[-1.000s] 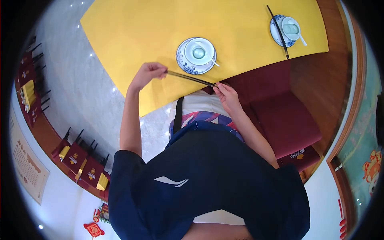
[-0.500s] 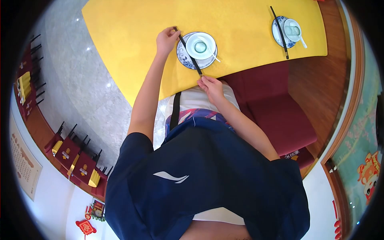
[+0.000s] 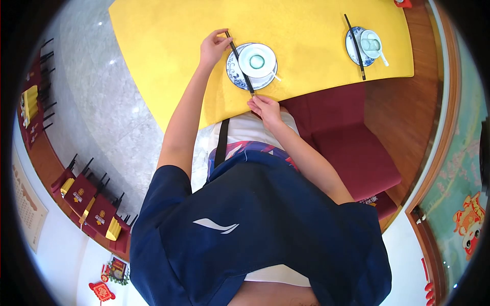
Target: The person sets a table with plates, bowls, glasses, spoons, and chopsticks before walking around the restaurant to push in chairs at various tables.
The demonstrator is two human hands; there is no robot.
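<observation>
A pair of black chopsticks [image 3: 240, 64] slants across the left part of a blue-and-white plate [image 3: 233, 75]. At the far end, my left hand [image 3: 214, 47] is closed, its fingers pinching the chopsticks. My right hand [image 3: 265, 109] pinches their near end by the table edge. On the plate stands a white bowl [image 3: 247, 53] holding a small clear glass [image 3: 256, 61]. The handle of a white spoon [image 3: 276, 77] pokes out to the lower right.
The table has a yellow cloth [image 3: 316, 41]. A second setting to the right has a plate [image 3: 352, 51], bowl, glass, spoon and black chopsticks [image 3: 355, 46]. Maroon chairs [image 3: 354, 158] stand against the near side. Several more maroon chairs line the left wall beyond the grey floor [image 3: 117, 102].
The chopsticks have shifted slightly and stand a little more upright in view. My right hand has moved slightly left with their near end. The view itself has shifted slightly.
</observation>
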